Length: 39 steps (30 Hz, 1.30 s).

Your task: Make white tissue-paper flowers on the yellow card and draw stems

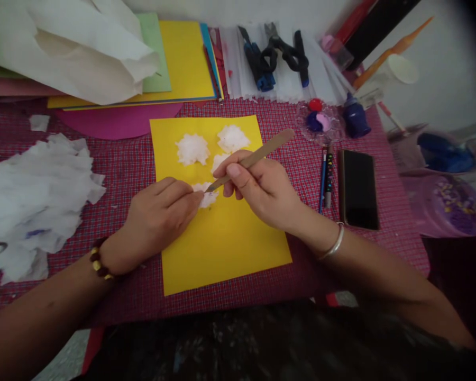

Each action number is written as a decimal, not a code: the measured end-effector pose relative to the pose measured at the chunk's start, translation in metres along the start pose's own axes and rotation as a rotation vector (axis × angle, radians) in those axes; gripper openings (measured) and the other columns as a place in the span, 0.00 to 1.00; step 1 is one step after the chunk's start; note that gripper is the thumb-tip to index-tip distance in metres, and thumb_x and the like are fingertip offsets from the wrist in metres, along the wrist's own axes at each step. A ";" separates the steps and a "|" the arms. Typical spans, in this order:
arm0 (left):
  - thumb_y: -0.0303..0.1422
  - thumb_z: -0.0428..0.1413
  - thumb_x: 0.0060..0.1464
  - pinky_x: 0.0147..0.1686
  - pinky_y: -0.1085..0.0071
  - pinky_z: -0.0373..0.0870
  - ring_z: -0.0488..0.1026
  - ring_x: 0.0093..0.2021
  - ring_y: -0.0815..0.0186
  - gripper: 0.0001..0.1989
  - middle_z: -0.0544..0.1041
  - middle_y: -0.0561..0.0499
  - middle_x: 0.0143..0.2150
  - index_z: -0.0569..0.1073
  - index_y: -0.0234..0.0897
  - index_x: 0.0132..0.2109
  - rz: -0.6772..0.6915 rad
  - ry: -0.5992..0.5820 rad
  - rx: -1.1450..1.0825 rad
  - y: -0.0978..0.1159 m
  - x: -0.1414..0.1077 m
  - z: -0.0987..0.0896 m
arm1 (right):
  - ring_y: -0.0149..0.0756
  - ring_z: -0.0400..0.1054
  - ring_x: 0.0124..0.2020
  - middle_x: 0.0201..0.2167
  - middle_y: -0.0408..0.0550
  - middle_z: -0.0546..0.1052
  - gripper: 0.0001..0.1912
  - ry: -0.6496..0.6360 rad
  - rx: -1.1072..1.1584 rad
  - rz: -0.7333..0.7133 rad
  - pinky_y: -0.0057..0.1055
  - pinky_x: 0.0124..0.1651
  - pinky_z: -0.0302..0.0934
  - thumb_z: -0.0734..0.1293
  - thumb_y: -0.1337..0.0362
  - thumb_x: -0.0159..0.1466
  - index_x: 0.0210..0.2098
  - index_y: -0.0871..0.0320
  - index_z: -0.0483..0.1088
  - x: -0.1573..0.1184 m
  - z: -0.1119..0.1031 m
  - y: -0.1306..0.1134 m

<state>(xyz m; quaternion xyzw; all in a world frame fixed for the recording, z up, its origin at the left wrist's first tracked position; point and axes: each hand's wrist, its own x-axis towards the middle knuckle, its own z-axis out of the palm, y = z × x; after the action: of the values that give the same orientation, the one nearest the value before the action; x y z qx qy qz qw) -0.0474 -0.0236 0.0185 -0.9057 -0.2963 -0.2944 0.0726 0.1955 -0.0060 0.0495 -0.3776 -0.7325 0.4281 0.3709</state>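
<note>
A sheet of yellow paper (222,248) lies on the table in front of me, with several ragged white tissue pieces (192,150) on its upper half. My right hand (262,188) grips a flat wooden craft stick (272,144) like a pen. The stick's narrow tip touches the lowest tissue piece (209,199), which bears small dark marks. My left hand (162,214) is closed, its thumb and fingertips pinching the left edge of that same piece beside the stick's tip. Behind my right fingers, another tissue piece (219,161) is partly hidden.
Torn white tissue (35,196) is heaped at left. Coloured paper (188,63) and crumpled white paper (91,47) lie behind. Scissors (285,53) and a cutter (257,66) rest at the back. On the right are a paint palette (319,124), a purple bottle (356,117), and a phone (359,189).
</note>
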 end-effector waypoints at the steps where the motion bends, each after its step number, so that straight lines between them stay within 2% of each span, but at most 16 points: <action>1: 0.25 0.59 0.70 0.34 0.65 0.70 0.72 0.33 0.62 0.06 0.76 0.54 0.33 0.74 0.41 0.43 -0.002 0.002 -0.001 0.000 0.000 0.000 | 0.32 0.73 0.35 0.31 0.44 0.76 0.28 -0.005 0.003 -0.001 0.30 0.39 0.66 0.57 0.42 0.80 0.44 0.58 0.73 0.001 0.000 0.002; 8: 0.24 0.59 0.69 0.34 0.64 0.72 0.73 0.34 0.60 0.08 0.78 0.52 0.34 0.73 0.42 0.40 -0.015 -0.055 -0.017 0.002 0.002 -0.002 | 0.35 0.73 0.36 0.31 0.45 0.76 0.27 -0.032 0.014 0.030 0.30 0.39 0.66 0.58 0.40 0.79 0.42 0.55 0.74 0.004 0.004 0.008; 12: 0.23 0.59 0.68 0.39 0.63 0.76 0.77 0.37 0.59 0.08 0.82 0.50 0.38 0.77 0.42 0.45 -0.047 -0.045 -0.069 0.003 -0.001 -0.004 | 0.37 0.73 0.38 0.32 0.46 0.77 0.27 -0.030 -0.035 0.029 0.32 0.40 0.66 0.59 0.39 0.78 0.41 0.54 0.75 0.004 0.007 0.009; 14: 0.23 0.59 0.66 0.41 0.62 0.78 0.80 0.40 0.59 0.10 0.84 0.50 0.42 0.78 0.43 0.48 -0.123 -0.008 -0.105 0.004 -0.001 -0.010 | 0.37 0.73 0.38 0.33 0.47 0.77 0.27 -0.048 -0.078 0.015 0.32 0.41 0.65 0.58 0.40 0.79 0.41 0.54 0.75 0.004 0.007 0.007; 17: 0.24 0.59 0.66 0.41 0.62 0.80 0.83 0.43 0.59 0.09 0.85 0.48 0.44 0.79 0.42 0.49 -0.308 0.040 -0.108 0.004 -0.001 -0.023 | 0.37 0.72 0.37 0.35 0.47 0.77 0.25 -0.099 -0.148 -0.003 0.34 0.42 0.64 0.59 0.43 0.79 0.42 0.55 0.75 0.004 0.007 0.003; 21: 0.31 0.54 0.72 0.39 0.62 0.78 0.82 0.42 0.63 0.09 0.84 0.51 0.42 0.79 0.42 0.46 -0.537 -0.022 -0.095 0.000 0.000 -0.034 | 0.38 0.72 0.38 0.36 0.48 0.79 0.21 -0.170 -0.224 -0.014 0.34 0.44 0.64 0.60 0.48 0.80 0.43 0.54 0.75 0.005 0.009 -0.001; 25: 0.36 0.51 0.71 0.35 0.62 0.75 0.80 0.37 0.65 0.12 0.82 0.54 0.37 0.80 0.43 0.43 -0.618 -0.053 -0.158 -0.008 -0.002 -0.029 | 0.39 0.73 0.40 0.37 0.49 0.80 0.20 -0.181 -0.223 0.003 0.35 0.45 0.65 0.61 0.47 0.79 0.43 0.55 0.76 0.005 0.011 -0.002; 27: 0.37 0.51 0.70 0.33 0.63 0.74 0.80 0.35 0.65 0.13 0.81 0.54 0.36 0.80 0.43 0.42 -0.617 -0.077 -0.194 -0.010 -0.004 -0.026 | 0.38 0.73 0.39 0.36 0.48 0.79 0.23 -0.132 -0.178 0.016 0.35 0.44 0.66 0.62 0.44 0.78 0.41 0.55 0.76 0.003 0.008 -0.003; 33: 0.34 0.54 0.68 0.31 0.65 0.72 0.79 0.34 0.64 0.09 0.82 0.54 0.35 0.78 0.45 0.39 -0.585 -0.062 -0.297 -0.009 -0.008 -0.017 | 0.32 0.70 0.29 0.29 0.43 0.76 0.25 0.184 0.036 0.090 0.31 0.34 0.68 0.62 0.40 0.77 0.40 0.53 0.75 -0.009 -0.009 -0.012; 36: 0.32 0.56 0.67 0.30 0.66 0.71 0.79 0.33 0.64 0.08 0.82 0.54 0.34 0.77 0.44 0.37 -0.518 -0.046 -0.360 -0.012 -0.005 -0.013 | 0.30 0.69 0.26 0.26 0.41 0.75 0.24 0.220 0.107 0.140 0.29 0.31 0.67 0.65 0.40 0.75 0.39 0.53 0.76 -0.017 -0.012 -0.010; 39: 0.31 0.57 0.67 0.30 0.67 0.70 0.79 0.33 0.65 0.08 0.82 0.54 0.33 0.77 0.42 0.37 -0.516 -0.038 -0.351 -0.010 -0.002 -0.021 | 0.31 0.70 0.26 0.26 0.41 0.76 0.21 0.228 0.220 0.180 0.29 0.29 0.67 0.67 0.42 0.75 0.39 0.53 0.77 -0.027 -0.010 -0.001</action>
<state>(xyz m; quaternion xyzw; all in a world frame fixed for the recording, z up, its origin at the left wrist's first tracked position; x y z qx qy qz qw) -0.0650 -0.0228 0.0334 -0.8046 -0.4622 -0.3331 -0.1677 0.2161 -0.0263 0.0483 -0.4447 -0.5978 0.4916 0.4507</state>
